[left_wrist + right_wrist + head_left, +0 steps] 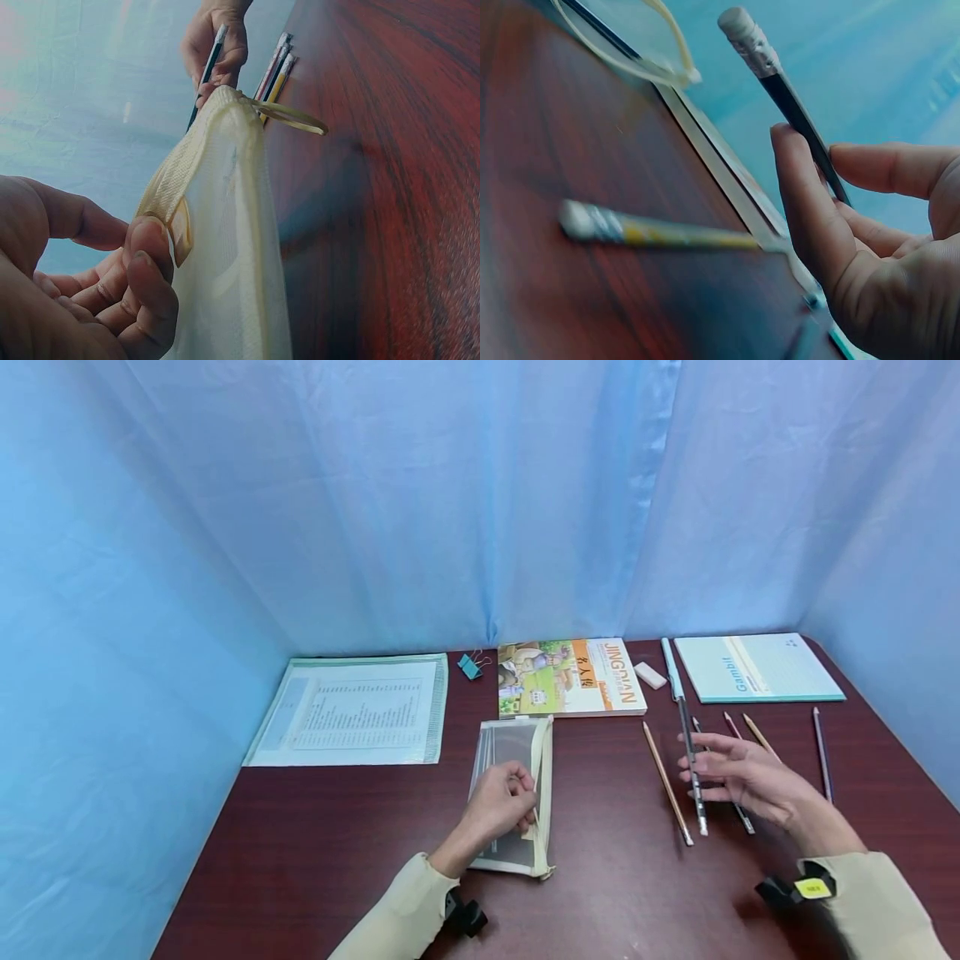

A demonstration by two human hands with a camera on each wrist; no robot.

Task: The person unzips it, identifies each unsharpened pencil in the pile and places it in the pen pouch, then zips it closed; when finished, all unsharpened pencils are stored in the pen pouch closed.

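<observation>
In the head view my left hand (501, 802) pinches the zipped edge of a see-through mesh pencil pouch (510, 743) lying on the table. The left wrist view shows thumb and finger on the pouch's cream zipper band (174, 161), beside a small gap in it. My right hand (761, 781) pinches a dark pencil (787, 101) between thumb and fingers, its white eraser end pointing toward me in the head view. Left of that hand lies a yellowish pencil (666, 781). Several more lie beneath and beyond it, including a dark purple pencil (822, 756) at the far right.
Along the back lie a mesh document bag (352, 710) with a printed sheet, a teal binder clip (470, 667), a picture-covered book (570, 681), a white eraser (650, 675), a light blue pen (670, 664) and a pale notebook (757, 668). Blue curtains (375, 510) enclose the table.
</observation>
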